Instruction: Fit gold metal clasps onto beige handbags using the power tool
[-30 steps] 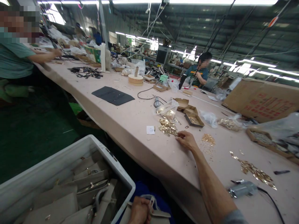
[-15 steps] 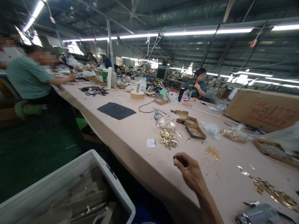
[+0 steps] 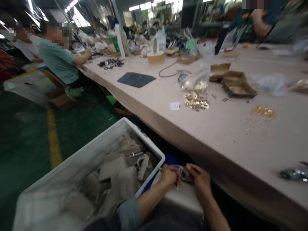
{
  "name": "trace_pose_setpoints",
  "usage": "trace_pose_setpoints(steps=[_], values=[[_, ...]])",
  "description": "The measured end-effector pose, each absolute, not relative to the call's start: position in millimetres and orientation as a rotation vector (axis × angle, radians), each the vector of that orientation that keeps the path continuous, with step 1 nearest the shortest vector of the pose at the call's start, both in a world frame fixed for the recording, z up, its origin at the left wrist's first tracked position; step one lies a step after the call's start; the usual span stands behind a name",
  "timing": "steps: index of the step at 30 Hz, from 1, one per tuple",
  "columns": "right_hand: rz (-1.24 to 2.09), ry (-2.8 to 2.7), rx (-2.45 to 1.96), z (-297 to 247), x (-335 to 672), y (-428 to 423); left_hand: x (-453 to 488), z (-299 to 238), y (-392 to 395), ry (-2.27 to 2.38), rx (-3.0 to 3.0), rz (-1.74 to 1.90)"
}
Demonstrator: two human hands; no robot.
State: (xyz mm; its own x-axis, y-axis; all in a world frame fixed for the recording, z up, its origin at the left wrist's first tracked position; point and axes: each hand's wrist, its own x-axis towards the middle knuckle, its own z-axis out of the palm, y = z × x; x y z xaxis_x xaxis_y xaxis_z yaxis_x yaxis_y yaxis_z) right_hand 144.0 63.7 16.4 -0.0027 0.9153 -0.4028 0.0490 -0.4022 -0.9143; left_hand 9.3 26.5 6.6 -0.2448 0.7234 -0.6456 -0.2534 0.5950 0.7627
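A grey-beige handbag (image 3: 185, 195) rests on my lap, below the table's edge. My left hand (image 3: 169, 175) is closed on the bag's upper edge, close to a shiny metal fitting (image 3: 180, 170). On the other side of that fitting, my right hand (image 3: 199, 177) is closed in a pinch. Blur and the fingers hide what is between its fingertips. To my left stands a white plastic bin (image 3: 125, 119), holding several similar grey-beige bags (image 3: 127, 183) with metal fittings.
On the long covered table (image 3: 154, 109) lie gold metal pieces (image 3: 196, 101), a white label (image 3: 175, 106), an open cardboard box (image 3: 238, 89), tiny gold parts (image 3: 263, 111) and a dark flat panel (image 3: 136, 79). A metal tool (image 3: 295, 174) lies at right. A co-worker (image 3: 59, 59) sits far left.
My right hand has come back from above the table to the bag on my lap. My left hand has come into view. The view has turned downward and to the left.
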Motion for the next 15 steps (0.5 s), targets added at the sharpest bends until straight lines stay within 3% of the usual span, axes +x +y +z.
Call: trace_pose_setpoints(steps=[6,15], values=[[1.576,-0.920,-1.483,-24,157,57,12,-32,21,1.572,0.362,0.938],[1.460,-1.272,-1.561,-2,152,52,13,-29,23,1.479,0.423,0.963]])
